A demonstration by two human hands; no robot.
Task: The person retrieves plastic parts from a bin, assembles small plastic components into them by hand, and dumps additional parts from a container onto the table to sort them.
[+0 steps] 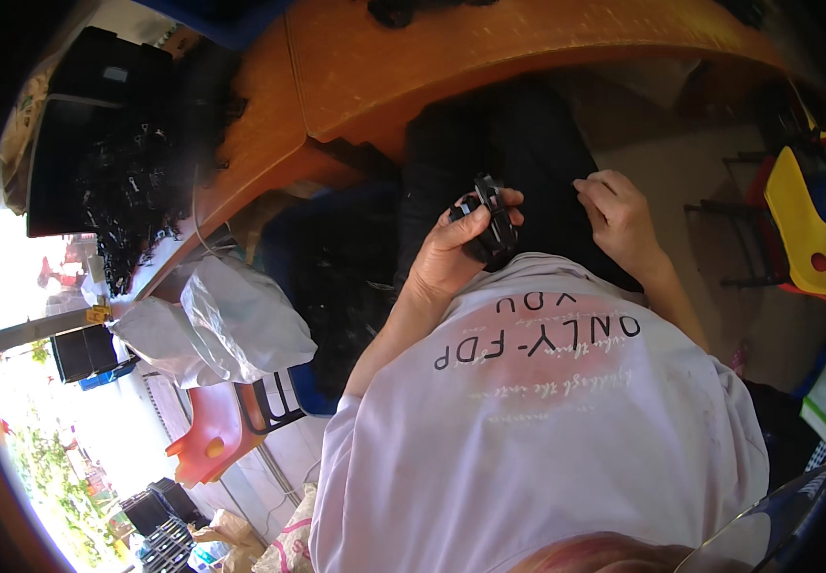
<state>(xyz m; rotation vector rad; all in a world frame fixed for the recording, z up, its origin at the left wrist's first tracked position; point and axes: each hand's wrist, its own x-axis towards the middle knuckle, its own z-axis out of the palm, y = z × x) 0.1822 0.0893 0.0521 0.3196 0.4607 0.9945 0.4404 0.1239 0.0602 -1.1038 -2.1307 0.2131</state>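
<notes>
My left hand (446, 250) is closed around a small bundle of black plastic pieces (497, 224), held above my lap in front of my shirt. Their exact kind is hard to make out. Some way to the right, my right hand (618, 212) is raised over my dark trousers with its fingers curled and the tips pinched together. Whatever may be between those fingertips is too small to see. The two hands are apart. Beside my left leg, a dark mass of black parts (332, 253) sits low in shadow.
An orange-brown table (375, 72) curves ahead of my knees. On its left lies a heap of small black parts (136, 181). White plastic bags (241, 310) and a pink chair (212, 435) are at left. A yellow chair (800, 224) stands at right.
</notes>
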